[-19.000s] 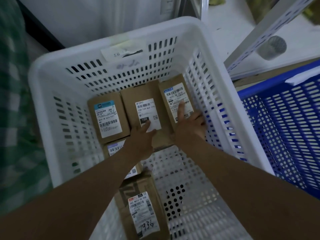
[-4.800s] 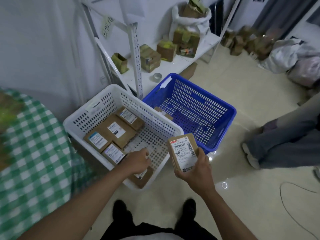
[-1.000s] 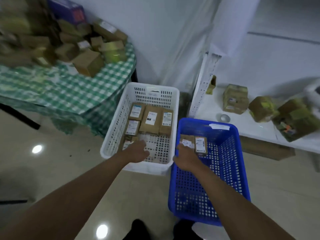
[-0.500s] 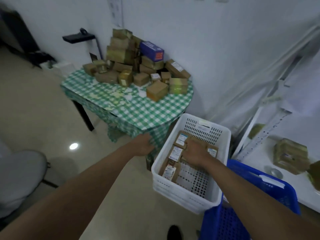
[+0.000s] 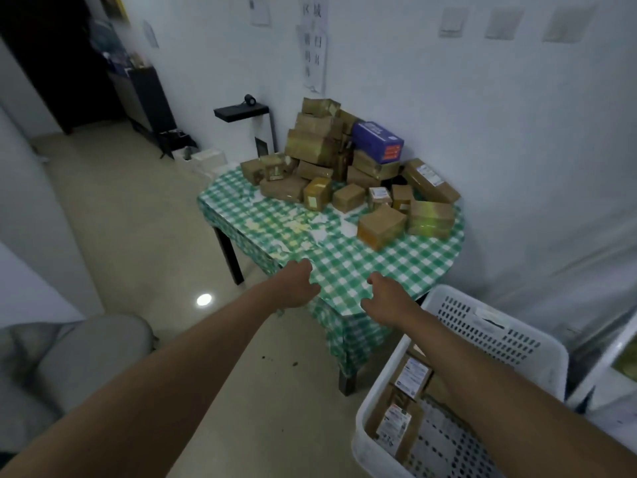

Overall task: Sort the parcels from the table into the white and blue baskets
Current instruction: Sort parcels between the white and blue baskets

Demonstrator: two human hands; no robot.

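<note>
So both hands, left hand (image 5: pixel 297 286) and right hand (image 5: pixel 385 295), reached empty and loose-fingered over the bench's near edge; parcels (image 5: pixel 348 167) sat piled at its far edge, white basket (image 5: pixel 496 326) beside. Next, I reckoned, grab one.

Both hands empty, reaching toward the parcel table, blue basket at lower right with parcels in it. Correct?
Not quite. The head view shows the basket at lower right is white, not blue. Otherwise yes: left hand and right hand are empty, reaching toward the table.
</note>
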